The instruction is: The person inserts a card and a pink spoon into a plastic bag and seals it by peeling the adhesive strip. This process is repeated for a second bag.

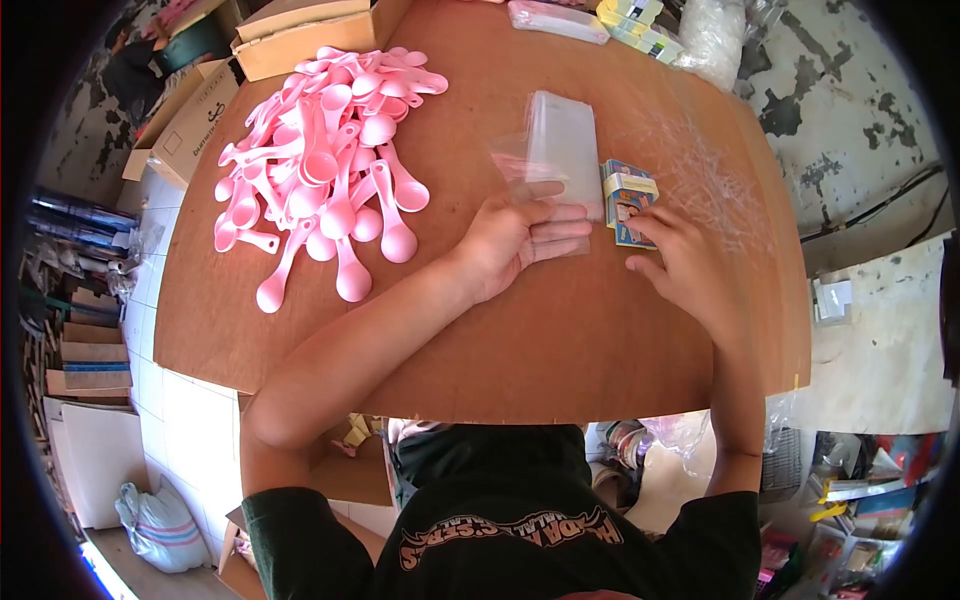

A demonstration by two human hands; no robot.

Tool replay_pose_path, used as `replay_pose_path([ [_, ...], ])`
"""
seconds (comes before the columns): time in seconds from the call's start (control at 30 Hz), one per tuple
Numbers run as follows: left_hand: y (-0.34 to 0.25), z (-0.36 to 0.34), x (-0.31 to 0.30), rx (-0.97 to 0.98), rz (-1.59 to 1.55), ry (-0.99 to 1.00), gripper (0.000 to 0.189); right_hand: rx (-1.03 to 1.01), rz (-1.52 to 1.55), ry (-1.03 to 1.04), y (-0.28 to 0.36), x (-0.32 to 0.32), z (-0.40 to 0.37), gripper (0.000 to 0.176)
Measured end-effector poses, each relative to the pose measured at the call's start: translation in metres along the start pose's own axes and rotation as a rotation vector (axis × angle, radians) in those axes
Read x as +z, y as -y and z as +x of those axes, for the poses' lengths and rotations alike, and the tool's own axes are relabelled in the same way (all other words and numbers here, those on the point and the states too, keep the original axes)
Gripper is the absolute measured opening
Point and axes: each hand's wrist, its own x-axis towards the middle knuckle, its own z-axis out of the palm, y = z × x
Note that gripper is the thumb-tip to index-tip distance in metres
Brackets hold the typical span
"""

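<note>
My left hand (pixel 515 240) holds a thin clear plastic bag (pixel 512 165) between thumb and fingers; the bag has a pinkish tint at its upper left. Its fingers point right, stretched out across the film. Just beyond them lies a stack of flat clear plastic bags (pixel 562 130). My right hand (pixel 685 260) reaches over a small stack of printed blue cards (pixel 622 178) with a pale band across it. The right fingertips touch the lower part of the cards, while the thumb stays apart, below them.
A large heap of pink plastic measuring spoons (pixel 320 160) covers the left of the brown table (pixel 480 370). Thin clear plastic strips (pixel 710 180) are scattered on the right. Along the back are a cardboard box (pixel 310 40), a packet (pixel 558 20) and a clear plastic roll (pixel 712 40).
</note>
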Motion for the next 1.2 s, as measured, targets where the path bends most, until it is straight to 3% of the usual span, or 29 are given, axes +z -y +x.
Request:
replay_pose_path([
  [0.17,0.002,0.002,-0.002,0.006,0.040,0.014,0.047,0.025,0.064,0.061,-0.018,0.004,-0.007,0.021],
  [0.27,0.005,0.003,-0.007,0.017,0.032,0.034,0.050,0.003,0.185,-0.001,-0.020,0.008,-0.007,0.013],
  [0.47,0.007,0.002,-0.007,0.006,-0.009,0.054,0.053,-0.041,-0.201,-0.256,-0.001,0.004,-0.008,0.009],
  [0.57,0.003,-0.001,-0.003,-0.005,0.009,0.031,0.052,0.121,-0.385,-0.330,0.005,0.000,-0.022,0.013],
  [0.63,0.002,-0.003,-0.003,-0.010,0.028,0.014,0.052,0.344,-0.095,-0.374,0.012,-0.001,-0.034,0.012],
  [0.67,0.002,-0.002,-0.004,-0.006,0.041,0.016,0.052,0.344,-0.096,-0.374,0.016,0.000,-0.042,0.012],
  [0.73,0.003,-0.002,-0.004,-0.001,0.047,0.017,0.052,0.582,0.526,-0.487,0.024,0.005,-0.062,0.016],
  [0.87,0.004,-0.001,-0.005,0.008,0.023,0.028,0.053,0.698,0.720,-0.593,0.057,0.018,-0.082,0.021],
  [0.93,0.004,-0.001,-0.004,0.019,0.033,0.040,0.053,0.779,1.104,-0.742,0.076,0.025,-0.084,0.022],
  [1.2,0.005,-0.016,0.012,0.069,-0.025,-0.012,0.051,0.756,1.024,-0.702,0.115,0.049,-0.074,0.015],
])
